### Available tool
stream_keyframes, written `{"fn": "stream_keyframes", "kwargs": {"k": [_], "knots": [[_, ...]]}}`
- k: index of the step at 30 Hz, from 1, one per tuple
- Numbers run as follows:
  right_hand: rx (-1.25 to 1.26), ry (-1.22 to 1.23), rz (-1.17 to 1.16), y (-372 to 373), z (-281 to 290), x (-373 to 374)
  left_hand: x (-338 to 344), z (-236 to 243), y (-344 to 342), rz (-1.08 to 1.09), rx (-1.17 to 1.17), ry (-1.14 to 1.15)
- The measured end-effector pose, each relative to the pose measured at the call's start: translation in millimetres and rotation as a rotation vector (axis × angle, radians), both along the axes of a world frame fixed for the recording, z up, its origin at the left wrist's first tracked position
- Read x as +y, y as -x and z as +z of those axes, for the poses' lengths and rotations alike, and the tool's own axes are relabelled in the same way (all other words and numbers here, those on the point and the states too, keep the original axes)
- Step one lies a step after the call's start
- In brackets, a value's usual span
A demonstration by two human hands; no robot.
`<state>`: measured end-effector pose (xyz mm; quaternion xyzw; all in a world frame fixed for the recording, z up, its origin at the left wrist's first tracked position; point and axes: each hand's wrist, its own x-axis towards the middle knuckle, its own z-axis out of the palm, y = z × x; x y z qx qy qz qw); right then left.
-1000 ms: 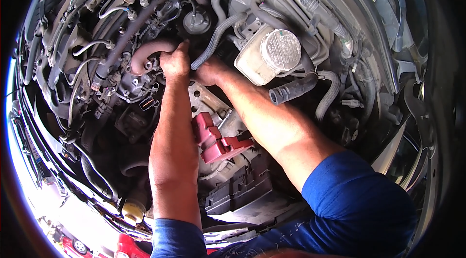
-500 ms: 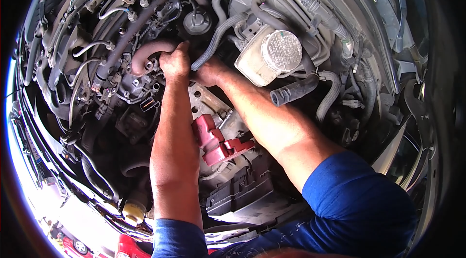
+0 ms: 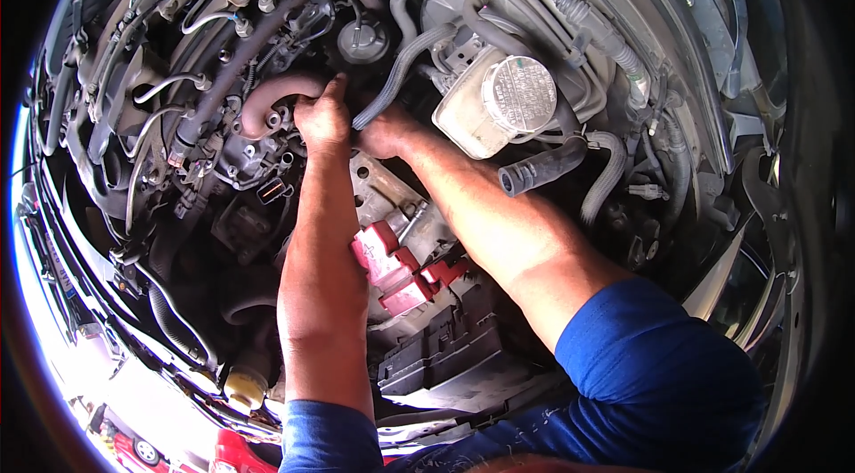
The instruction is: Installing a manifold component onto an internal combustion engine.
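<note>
My left hand (image 3: pixel 322 119) is closed at the right end of a curved, dull reddish hose (image 3: pixel 264 106), with its thumb pointing up and its other fingers mostly hidden. Close to its right, my right hand (image 3: pixel 385 134) reaches down into the dark gap of the engine bay. A grey braided hose (image 3: pixel 403 69) passes over that hand, whose fingers I cannot see. Between my forearms, a red plastic cover (image 3: pixel 386 259) sits by a metal bracket (image 3: pixel 372 181). The open end of the braided hose lies between my two hands.
A whitish fluid reservoir with a round silver cap (image 3: pixel 519 94) stands right of my hands. Below it, a black hose (image 3: pixel 540 167) has an open end. Metal pipes and wiring crowd the left. Near my body is a black box (image 3: pixel 445 341); a yellowish cap (image 3: pixel 245 389) sits lower left.
The red plastic cover has tipped and shifted slightly toward my body. Both hands stay in nearly the same place.
</note>
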<state>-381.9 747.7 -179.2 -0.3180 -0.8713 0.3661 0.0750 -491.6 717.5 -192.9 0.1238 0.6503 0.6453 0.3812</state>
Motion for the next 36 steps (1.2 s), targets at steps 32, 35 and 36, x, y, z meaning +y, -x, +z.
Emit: {"fn": "stream_keyframes", "kwargs": {"k": [32,35,36], "knots": [[-0.006,-0.03,-0.034,-0.5,4.8,-4.3,-0.3,4.2,2.6,-0.011,0.107,0.133],[0.004,-0.007,-0.044,1.6,2.7,-3.9,-0.5,-1.5,4.0,-0.007,0.095,0.106],[-0.021,0.033,-0.051,1.8,1.2,-3.0,-0.2,-2.7,3.8,-0.007,0.085,0.108]]}}
